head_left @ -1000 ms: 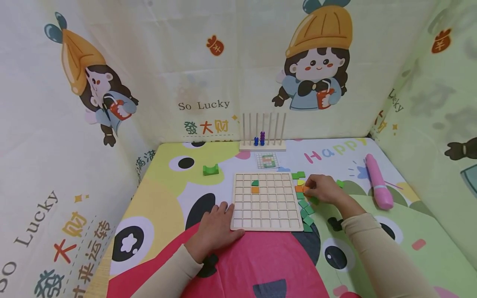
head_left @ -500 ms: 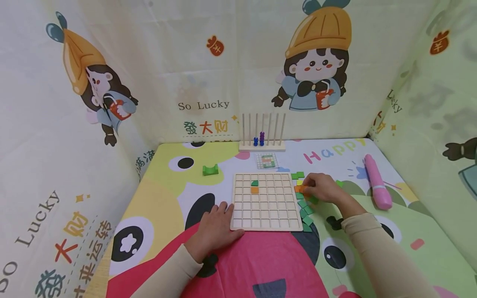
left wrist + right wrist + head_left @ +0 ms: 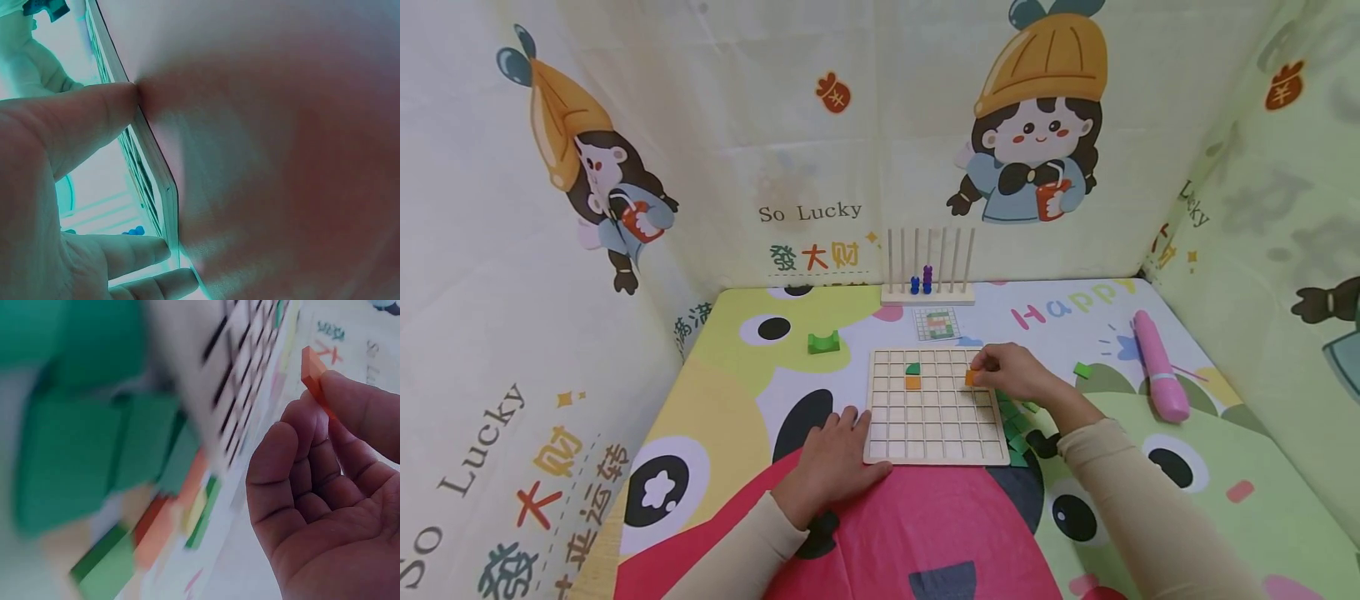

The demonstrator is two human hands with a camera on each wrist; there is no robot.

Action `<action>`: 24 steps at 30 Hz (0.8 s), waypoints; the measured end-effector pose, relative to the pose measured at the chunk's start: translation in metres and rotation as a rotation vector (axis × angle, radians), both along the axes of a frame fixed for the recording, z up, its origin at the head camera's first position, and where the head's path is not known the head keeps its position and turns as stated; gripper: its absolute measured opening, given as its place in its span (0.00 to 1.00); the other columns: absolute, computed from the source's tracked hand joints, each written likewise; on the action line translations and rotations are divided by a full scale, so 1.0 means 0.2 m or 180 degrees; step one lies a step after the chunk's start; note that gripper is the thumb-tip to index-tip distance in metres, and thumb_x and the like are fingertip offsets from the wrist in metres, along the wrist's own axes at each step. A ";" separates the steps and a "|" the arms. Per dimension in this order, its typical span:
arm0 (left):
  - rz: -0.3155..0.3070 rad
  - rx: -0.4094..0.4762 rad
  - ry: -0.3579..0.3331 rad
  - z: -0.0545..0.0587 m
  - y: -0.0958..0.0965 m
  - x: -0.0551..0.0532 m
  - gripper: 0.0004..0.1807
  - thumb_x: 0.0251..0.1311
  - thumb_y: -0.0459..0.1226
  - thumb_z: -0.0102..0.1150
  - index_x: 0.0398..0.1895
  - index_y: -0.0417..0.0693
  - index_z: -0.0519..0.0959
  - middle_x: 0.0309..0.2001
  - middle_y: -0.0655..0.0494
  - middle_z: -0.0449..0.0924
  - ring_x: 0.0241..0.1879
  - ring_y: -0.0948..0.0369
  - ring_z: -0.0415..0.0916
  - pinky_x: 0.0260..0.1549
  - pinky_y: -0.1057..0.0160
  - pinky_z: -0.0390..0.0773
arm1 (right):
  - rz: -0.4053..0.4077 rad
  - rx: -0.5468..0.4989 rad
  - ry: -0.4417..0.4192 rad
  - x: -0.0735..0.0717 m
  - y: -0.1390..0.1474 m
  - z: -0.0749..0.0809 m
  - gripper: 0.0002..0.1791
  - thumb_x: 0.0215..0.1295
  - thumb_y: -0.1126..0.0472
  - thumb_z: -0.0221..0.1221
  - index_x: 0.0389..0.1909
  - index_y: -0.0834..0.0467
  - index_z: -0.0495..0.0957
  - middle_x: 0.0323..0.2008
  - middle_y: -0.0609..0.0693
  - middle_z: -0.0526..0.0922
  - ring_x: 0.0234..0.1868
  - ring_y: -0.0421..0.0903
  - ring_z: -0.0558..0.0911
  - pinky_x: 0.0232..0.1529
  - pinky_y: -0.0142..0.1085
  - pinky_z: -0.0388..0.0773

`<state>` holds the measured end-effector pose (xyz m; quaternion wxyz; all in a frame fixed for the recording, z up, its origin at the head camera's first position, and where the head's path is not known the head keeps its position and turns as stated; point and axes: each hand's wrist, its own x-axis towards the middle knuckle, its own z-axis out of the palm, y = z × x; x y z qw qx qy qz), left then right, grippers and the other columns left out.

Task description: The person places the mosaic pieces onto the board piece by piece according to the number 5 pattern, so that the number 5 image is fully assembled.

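Over the right side of the board (image 3: 940, 425), an orange tile (image 3: 970, 378) is pinched by the right hand (image 3: 1017, 373) — at one end, presumably so the rest is left free. Against the board's near-left corner, the left hand (image 3: 833, 457) is laid outspread — apparently for steadying.

The grid board (image 3: 936, 425) is pale tan with darker ruled squares; the held tile (image 3: 970, 378) is orange, the loose tiles (image 3: 1018, 444) mostly green, the beads (image 3: 928, 275) blue and purple, the rod (image 3: 1161, 367) pink, and the table cover (image 3: 925, 521) a multicoloured cartoon print.
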<state>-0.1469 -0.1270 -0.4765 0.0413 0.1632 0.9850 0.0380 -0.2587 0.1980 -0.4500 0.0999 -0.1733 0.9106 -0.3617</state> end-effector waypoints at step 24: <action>-0.0019 -0.0034 -0.0017 0.01 0.00 0.00 0.51 0.53 0.66 0.69 0.74 0.45 0.70 0.64 0.46 0.73 0.58 0.50 0.74 0.48 0.45 0.82 | 0.0188 0.0077 -0.0059 0.00 -0.48 -0.07 0.05 0.64 0.63 0.67 0.40 0.57 0.85 0.36 0.48 0.85 0.38 0.44 0.79 0.45 0.41 0.78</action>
